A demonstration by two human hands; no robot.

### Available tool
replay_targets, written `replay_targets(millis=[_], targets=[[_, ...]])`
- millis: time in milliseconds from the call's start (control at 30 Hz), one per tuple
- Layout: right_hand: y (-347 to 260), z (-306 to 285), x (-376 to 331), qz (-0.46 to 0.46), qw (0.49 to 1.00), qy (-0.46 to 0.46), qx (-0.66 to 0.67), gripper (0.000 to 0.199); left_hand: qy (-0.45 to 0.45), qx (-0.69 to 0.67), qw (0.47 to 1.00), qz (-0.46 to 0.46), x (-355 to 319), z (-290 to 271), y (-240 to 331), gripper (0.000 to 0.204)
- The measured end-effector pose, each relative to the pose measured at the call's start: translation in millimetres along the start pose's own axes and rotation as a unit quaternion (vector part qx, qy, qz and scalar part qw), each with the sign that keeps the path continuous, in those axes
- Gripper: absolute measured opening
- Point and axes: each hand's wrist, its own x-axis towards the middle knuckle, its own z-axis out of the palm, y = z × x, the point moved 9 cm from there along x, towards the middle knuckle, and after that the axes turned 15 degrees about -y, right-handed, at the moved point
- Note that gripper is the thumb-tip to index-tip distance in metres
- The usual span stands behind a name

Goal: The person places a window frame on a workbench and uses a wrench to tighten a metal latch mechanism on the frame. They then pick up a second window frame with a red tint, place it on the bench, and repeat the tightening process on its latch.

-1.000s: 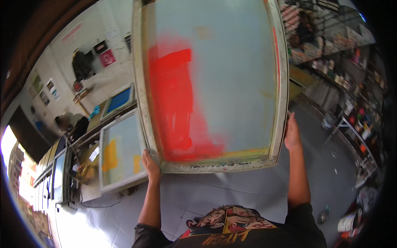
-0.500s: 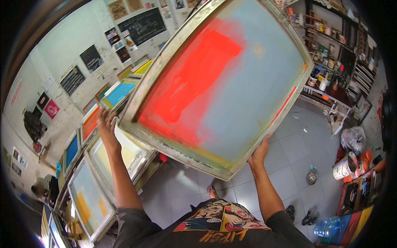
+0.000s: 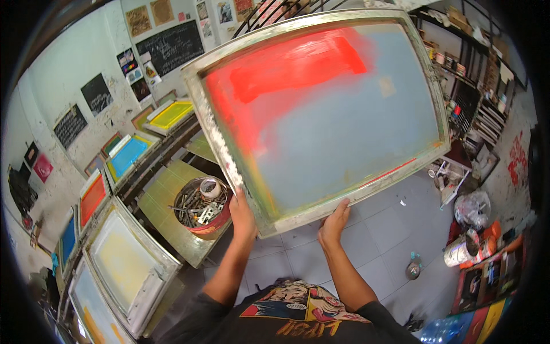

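A large silkscreen frame [image 3: 338, 143] is held up in front of me, tilted. Its grey-blue mesh carries a broad smear of red ink [image 3: 292, 66] along the upper left, and a thin red streak lies near the lower right edge. The worn pale frame is flecked with old paint. My left hand [image 3: 243, 218] grips the frame's left side near the lower left corner. Along the bottom edge, my right hand [image 3: 334, 225] is closed round the frame; the fingers behind it are partly hidden.
To the left, a round red tub [image 3: 209, 229] of small tools and a tape roll sits on a greenish tabletop [image 3: 172, 192]. Other silkscreens [image 3: 123, 252] lean or lie beyond it. At right are a paint bucket [image 3: 458, 252], a plastic bag [image 3: 472, 209] and cluttered shelves [image 3: 470, 74].
The silkscreen has turned clockwise and sits more level. My left hand, spread apart from the frame before, now grips its left side. The red tub has come into view.
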Motion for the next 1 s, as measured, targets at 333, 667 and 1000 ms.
replay_targets(millis=[333, 667, 1000], targets=[[-304, -241, 172, -0.294, 0.684, 0.135, -0.654, 0.055, 0.031, 0.123, 0.992, -0.025, 140, -10, -11, 0.044], [-133, -325, 421, 0.114, 0.978, -0.153, -0.084, 0.074, 0.056, 0.31, 0.938, -0.141, 184, 18, -22, 0.052], [42, -192, 488, 0.297, 0.938, -0.129, -0.123, 0.072, 0.111, 0.535, 0.833, -0.091, 343, -34, 68, 0.062]])
